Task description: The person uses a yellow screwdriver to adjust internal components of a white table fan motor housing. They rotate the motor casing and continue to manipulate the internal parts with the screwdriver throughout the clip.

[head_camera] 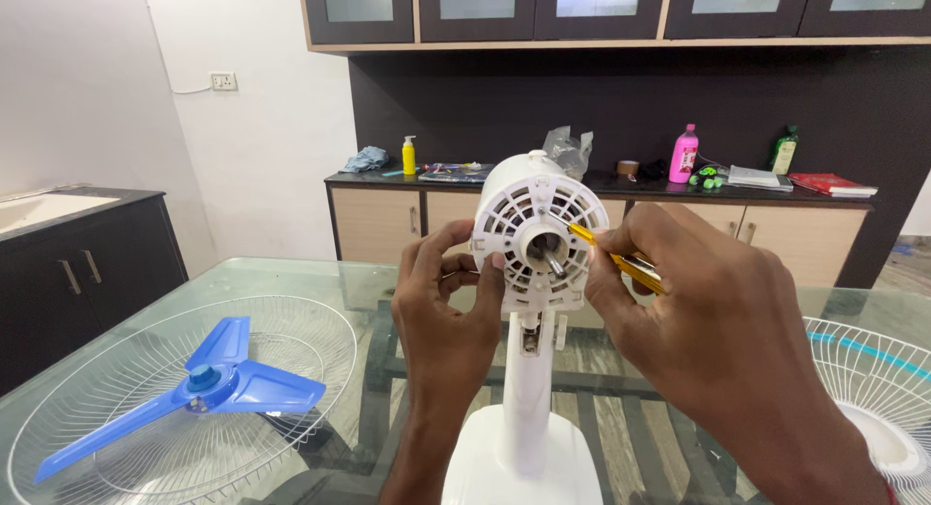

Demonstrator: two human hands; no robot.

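Left hand (448, 301) is gripping the white fan motor housing (535, 236) at its nine o'clock edge, thumb and fingers clamped on the rim. Right hand (708, 321) is pinching a yellow screwdriver (621, 263), fingers closed around its handle, the tip meeting the housing face at about two o'clock from the bare metal shaft (553, 263). Housing is sitting atop the white fan stand (524, 408), which is standing upright on the glass desk (320, 282) straight ahead at twelve o'clock. At nine o'clock a blue fan blade (208, 384) is lying inside a white wire grille (116, 408). At three o'clock another white wire grille (873, 389) is resting on the desk.
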